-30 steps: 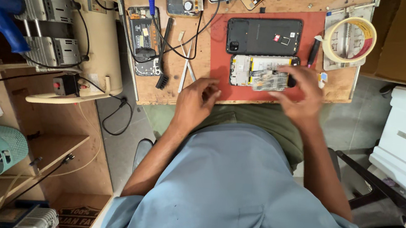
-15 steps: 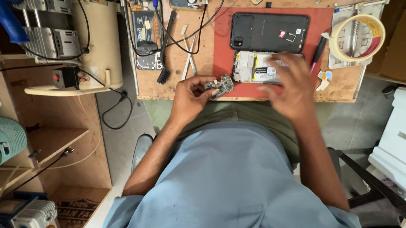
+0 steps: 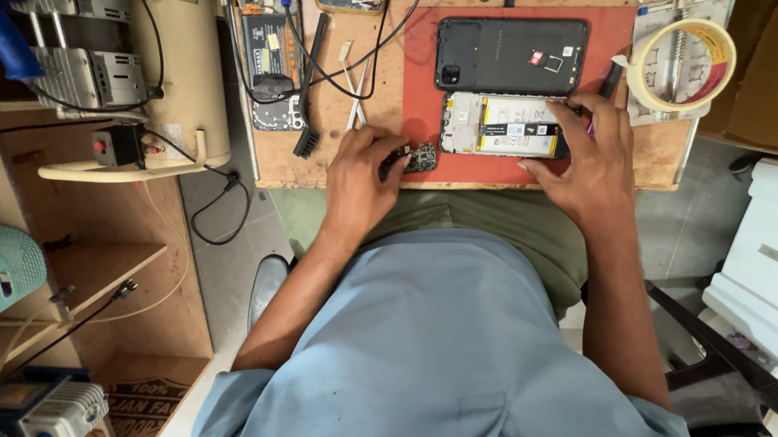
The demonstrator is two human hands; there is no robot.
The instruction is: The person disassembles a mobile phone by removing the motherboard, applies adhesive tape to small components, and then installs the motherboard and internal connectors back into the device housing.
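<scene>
From above the bench, the left hand (image 3: 360, 172) pinches a small dark circuit board (image 3: 417, 158) in its curled fingertips, at the red mat's (image 3: 425, 59) near edge. The right hand (image 3: 588, 158) lies spread on the opened phone (image 3: 505, 126), fingers flat, gripping nothing I can make out. A black back cover (image 3: 510, 53) sits just beyond (tape roll (image 3: 682, 61) off to the right).

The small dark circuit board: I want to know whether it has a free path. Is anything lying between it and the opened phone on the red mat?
Nothing visible does. The small dark circuit board, pinched in the left hand, sits beside the opened phone, with only bare red mat between. The right hand rests on the phone's far end.
</scene>
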